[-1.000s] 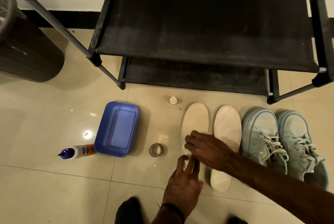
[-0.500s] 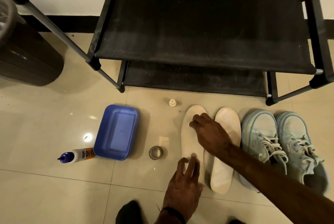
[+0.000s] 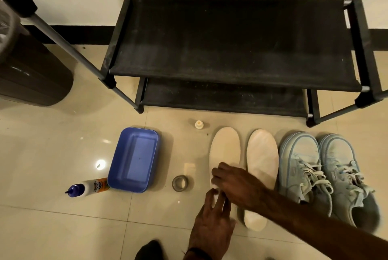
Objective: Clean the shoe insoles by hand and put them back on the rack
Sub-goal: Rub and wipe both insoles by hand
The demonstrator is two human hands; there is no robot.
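We note both hands on the left insole (image 3: 225, 150): left hand (image 3: 212, 226) fingers flat at its heel, right hand (image 3: 235, 184) pressing mid-length, fingers loosely bent.

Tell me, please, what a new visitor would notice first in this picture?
First, the two hands over the left insole on the floor: the right hand lies across its middle, and the left hand touches its heel end. A second insole and a pair of pale blue sneakers lie to the right. Behind stands a black shoe rack.

Left hand (image 3: 211, 225) and right hand (image 3: 235, 185) outstretched
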